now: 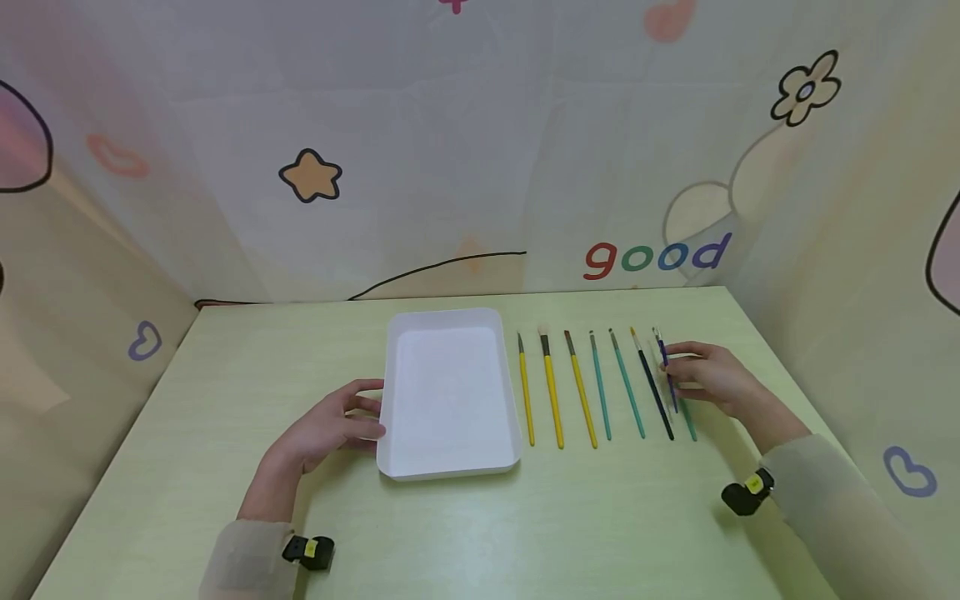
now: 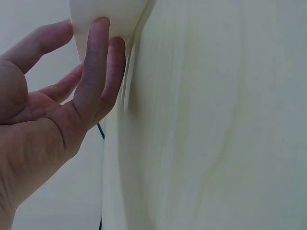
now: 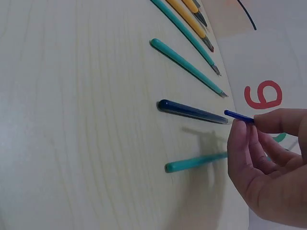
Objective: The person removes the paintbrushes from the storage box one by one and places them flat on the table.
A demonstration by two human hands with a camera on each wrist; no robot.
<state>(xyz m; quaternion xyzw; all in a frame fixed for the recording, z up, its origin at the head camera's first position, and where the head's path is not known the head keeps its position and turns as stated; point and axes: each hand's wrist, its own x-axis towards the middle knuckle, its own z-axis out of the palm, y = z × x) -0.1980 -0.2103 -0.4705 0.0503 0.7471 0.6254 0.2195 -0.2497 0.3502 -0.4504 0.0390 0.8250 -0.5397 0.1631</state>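
Note:
A white rectangular tray (image 1: 448, 396) lies on the table, its inside bare. My left hand (image 1: 333, 425) rests its fingertips against the tray's left side; the left wrist view has them touching the outer wall (image 2: 88, 38). Between thumb and fingers, my right hand (image 1: 708, 379) pinches a thin blue-purple paintbrush (image 1: 670, 379), held above the table. Beneath that hand lies a teal paintbrush (image 1: 687, 423), partly hidden. Just left of it is a dark blue paintbrush (image 1: 655, 390), seen whole-handled in the right wrist view (image 3: 192, 111).
Between tray and right hand, more paintbrushes lie side by side, bristles away from me: yellow ones (image 1: 551, 392) nearest the tray, then teal ones (image 1: 628, 387). Printed cloth (image 1: 450, 167) hangs behind the table's far edge (image 1: 315, 302) and along both sides.

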